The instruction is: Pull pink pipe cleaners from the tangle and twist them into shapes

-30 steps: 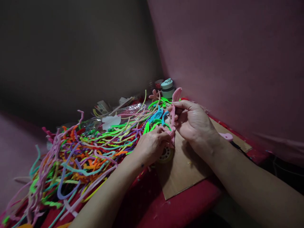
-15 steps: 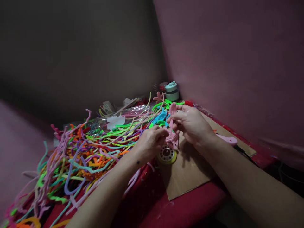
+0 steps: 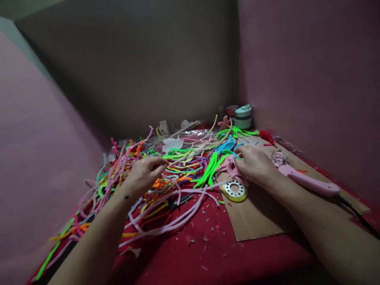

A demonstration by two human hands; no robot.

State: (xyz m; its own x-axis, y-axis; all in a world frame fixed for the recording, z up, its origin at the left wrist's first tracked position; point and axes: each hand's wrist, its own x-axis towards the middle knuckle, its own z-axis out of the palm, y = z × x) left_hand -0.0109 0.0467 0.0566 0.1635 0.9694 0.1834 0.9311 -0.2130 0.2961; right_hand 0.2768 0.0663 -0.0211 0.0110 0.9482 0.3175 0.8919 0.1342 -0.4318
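My left hand (image 3: 148,170) is over the pile of coloured pipe cleaners (image 3: 190,166). Its fingers are drawn together near the strands, and whatever is between the fingertips cannot be made out. On the right, my right hand (image 3: 257,162) has its curled fingers on a looped pink pipe-cleaner shape (image 3: 232,166), low over the board and partly hidden by the hand. Just below that shape lies a yellow-rimmed disc (image 3: 235,189) with a ring of holes. Bright green pipe cleaners (image 3: 209,170) and a blue bundle (image 3: 226,145) lie close by.
A brown board (image 3: 261,217) rests on the red tabletop (image 3: 208,249), which is strewn with scraps. A pink corded tool (image 3: 311,181) lies right of my right hand. At the back are a mint-lidded container (image 3: 243,117), a pink flower shape (image 3: 225,122) and clear plastic wrapping (image 3: 198,134).
My left hand has left the pink shape and moved left over the pile. My right hand has lowered the shape towards the board. The view has shifted left.
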